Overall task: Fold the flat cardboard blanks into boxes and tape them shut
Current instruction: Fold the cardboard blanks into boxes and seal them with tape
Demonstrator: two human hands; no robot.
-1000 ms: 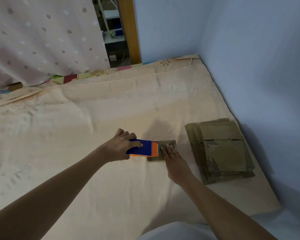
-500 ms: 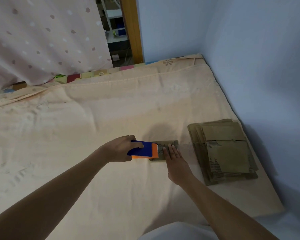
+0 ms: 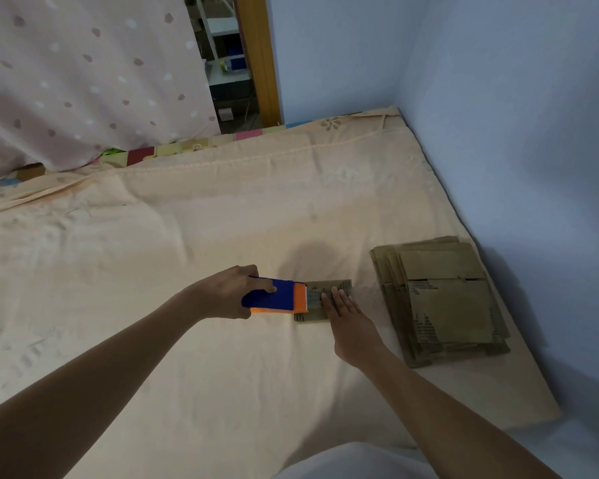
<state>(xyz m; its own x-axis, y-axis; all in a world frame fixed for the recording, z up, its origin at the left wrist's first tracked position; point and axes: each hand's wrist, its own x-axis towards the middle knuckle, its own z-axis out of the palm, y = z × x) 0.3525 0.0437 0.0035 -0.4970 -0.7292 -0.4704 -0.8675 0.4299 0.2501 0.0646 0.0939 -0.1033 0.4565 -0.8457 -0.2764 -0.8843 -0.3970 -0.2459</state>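
Peach bedsheet [image 3: 187, 340] — left grip [image 3: 227, 293] round tape dispenser [image 3: 274, 299], nose rightward onto seemingly small box [image 3: 329, 288] — right hand [image 3: 351, 324] flat atop.

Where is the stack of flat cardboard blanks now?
In the head view, the stack of flat cardboard blanks lies on the bed sheet at the right, beside the blue wall, apart from both hands.

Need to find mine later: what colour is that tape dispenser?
The tape dispenser is blue with an orange base and front, seen best in the head view, held by the left hand.
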